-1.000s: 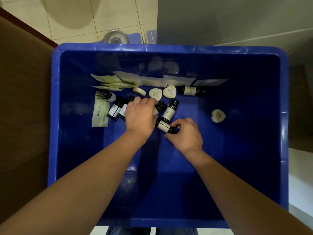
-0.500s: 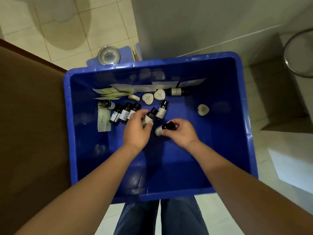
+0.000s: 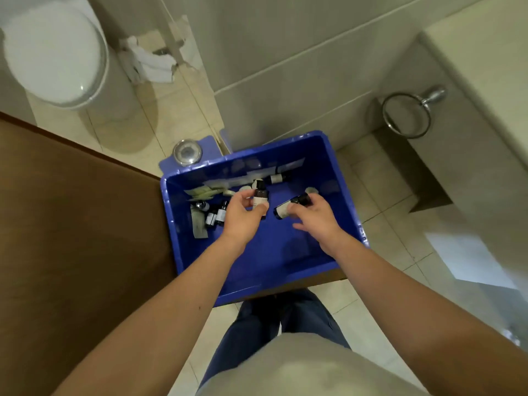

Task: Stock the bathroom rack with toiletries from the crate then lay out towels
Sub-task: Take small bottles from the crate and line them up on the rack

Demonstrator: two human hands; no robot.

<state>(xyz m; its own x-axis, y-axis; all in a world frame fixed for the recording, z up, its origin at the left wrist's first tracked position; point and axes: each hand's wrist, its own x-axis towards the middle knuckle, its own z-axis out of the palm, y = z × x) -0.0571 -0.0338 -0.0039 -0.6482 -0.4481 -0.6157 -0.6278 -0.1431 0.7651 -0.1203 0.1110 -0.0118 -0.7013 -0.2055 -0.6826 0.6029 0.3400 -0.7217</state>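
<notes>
A blue plastic crate (image 3: 285, 284) stands on the floor below me. My left hand (image 3: 243, 217) pinches a small dark bottle (image 3: 259, 195) with a pale label, held upright above the crate. My right hand (image 3: 315, 218) grips a second small dark bottle (image 3: 290, 208), tilted on its side. More little bottles (image 3: 217, 214) lie at the crate's left, with pale sachets (image 3: 204, 192) and a paper strip (image 3: 197, 225) beside them. One bottle (image 3: 277, 178) and a white soap (image 3: 311, 190) rest near the far wall.
A brown wooden door (image 3: 80, 224) runs along the crate's left side. A toilet (image 3: 54, 55) stands at far left, folded white towels (image 3: 154, 64) lie on the floor beyond. A chrome towel ring (image 3: 407, 115) hangs on the right wall. A round metal drain (image 3: 187, 152) sits behind the crate.
Both hands have lifted up out of the crate, each with a bottle taken from the pile. My view has risen and pulled back, showing more of the bathroom.
</notes>
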